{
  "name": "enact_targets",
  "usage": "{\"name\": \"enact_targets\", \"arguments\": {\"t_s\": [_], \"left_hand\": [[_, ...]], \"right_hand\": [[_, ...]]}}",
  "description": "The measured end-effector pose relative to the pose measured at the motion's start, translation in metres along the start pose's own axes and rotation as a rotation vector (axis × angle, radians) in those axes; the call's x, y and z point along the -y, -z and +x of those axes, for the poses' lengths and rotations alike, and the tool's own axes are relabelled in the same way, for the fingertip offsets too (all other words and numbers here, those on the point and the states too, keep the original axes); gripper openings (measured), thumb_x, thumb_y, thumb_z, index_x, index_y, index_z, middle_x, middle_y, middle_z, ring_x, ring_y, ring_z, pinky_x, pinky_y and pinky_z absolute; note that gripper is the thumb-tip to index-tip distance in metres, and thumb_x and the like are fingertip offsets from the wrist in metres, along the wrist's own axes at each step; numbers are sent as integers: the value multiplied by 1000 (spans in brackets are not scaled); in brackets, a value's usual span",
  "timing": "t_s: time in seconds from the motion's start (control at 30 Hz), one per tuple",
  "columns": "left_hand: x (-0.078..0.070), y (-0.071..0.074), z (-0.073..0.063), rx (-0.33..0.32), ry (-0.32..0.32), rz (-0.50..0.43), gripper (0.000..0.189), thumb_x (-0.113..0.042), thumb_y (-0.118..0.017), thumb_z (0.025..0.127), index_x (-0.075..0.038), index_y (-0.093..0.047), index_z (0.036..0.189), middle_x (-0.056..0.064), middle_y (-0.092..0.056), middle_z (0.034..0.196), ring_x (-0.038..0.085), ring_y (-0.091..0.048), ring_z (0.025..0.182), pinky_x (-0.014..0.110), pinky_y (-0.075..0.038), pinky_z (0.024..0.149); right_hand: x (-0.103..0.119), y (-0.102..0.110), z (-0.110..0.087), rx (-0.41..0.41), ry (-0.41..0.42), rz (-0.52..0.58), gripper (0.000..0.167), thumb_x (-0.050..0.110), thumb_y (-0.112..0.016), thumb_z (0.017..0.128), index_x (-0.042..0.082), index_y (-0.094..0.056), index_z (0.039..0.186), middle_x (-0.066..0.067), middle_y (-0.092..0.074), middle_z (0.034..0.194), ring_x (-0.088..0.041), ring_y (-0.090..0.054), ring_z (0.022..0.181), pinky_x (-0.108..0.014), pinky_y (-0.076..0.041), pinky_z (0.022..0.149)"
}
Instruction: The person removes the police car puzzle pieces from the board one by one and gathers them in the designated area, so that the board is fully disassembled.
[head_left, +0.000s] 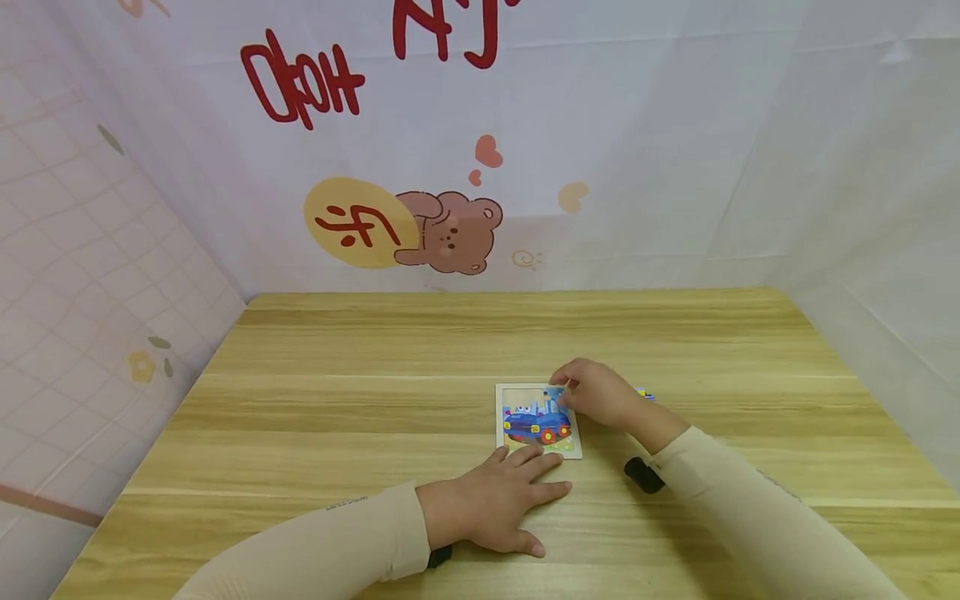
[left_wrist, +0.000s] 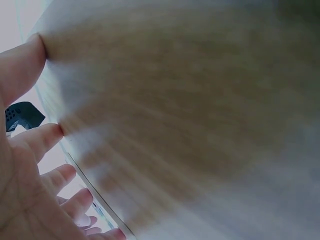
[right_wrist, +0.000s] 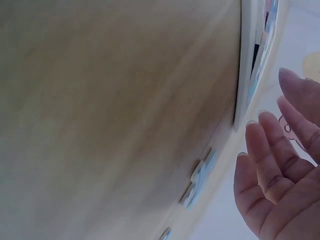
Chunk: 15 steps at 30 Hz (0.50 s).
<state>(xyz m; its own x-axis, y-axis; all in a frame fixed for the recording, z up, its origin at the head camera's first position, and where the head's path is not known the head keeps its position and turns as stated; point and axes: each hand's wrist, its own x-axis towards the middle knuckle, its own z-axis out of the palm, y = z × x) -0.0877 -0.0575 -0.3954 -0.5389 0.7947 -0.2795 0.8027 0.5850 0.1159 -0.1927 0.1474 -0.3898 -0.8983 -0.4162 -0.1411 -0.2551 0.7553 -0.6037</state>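
L hand [head_left: 506, 500] is flat w/ fingers spread, lower ctr of frame in head view; some fingertips overlap the btm rim of the puzzle board [head_left: 499, 421], thumb out to the side over the tabletop [head_left: 337, 400]. Board lies flat just R of ctr, lower half of frame; pic of a blue vehicle [head_left: 536, 427] w/ red-and-yellow wheels fills most of it, upper-L part of the inset shows pale base. R hand [head_left: 600, 393] is at the board's upper-R corner, fingers bent, index & thumb tips by the rim; can't tell if it's pinching a pc or just touching.

Loose puzzle pc [head_left: 646, 394], yellow & blue, partly hidden behind R wrist. R wrist view: small loose pcs [right_wrist: 198, 179] lower ctr, nr the board.

Both arms in beige sleeves [head_left: 765, 517]; black wrist device [head_left: 643, 475] under R cuff. Behind: white cloth backdrop [head_left: 660, 150] w/ red lettering [head_left: 300, 79] upper L and brown bear print [head_left: 453, 233] nr ctr, lying sideways.
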Motion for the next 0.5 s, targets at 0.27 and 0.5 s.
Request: {"name": "enact_targets", "arguments": {"t_s": [0.27, 0.5], "left_hand": [[1, -2, 2, 2, 1, 9, 74, -64, -56, 86, -35, -34, 150, -3, -22, 158, 21, -20, 144, 53, -34, 106], [1, -3, 4, -2, 0, 7, 74, -64, -56, 86, -35, -34, 150, -3, -21, 158, 21, -20, 145, 53, -34, 106]], "right_hand": [[1, -4, 2, 14, 40, -86, 23, 8, -71, 87, 3, -69, 109, -7, -63, 107, -22, -57, 93, -42, -49, 85], [1, -6, 4, 20, 68, -158, 24, 8, -73, 85, 2, -70, 109, -7, -64, 107, -18, -56, 86, -40, -50, 81]]}}
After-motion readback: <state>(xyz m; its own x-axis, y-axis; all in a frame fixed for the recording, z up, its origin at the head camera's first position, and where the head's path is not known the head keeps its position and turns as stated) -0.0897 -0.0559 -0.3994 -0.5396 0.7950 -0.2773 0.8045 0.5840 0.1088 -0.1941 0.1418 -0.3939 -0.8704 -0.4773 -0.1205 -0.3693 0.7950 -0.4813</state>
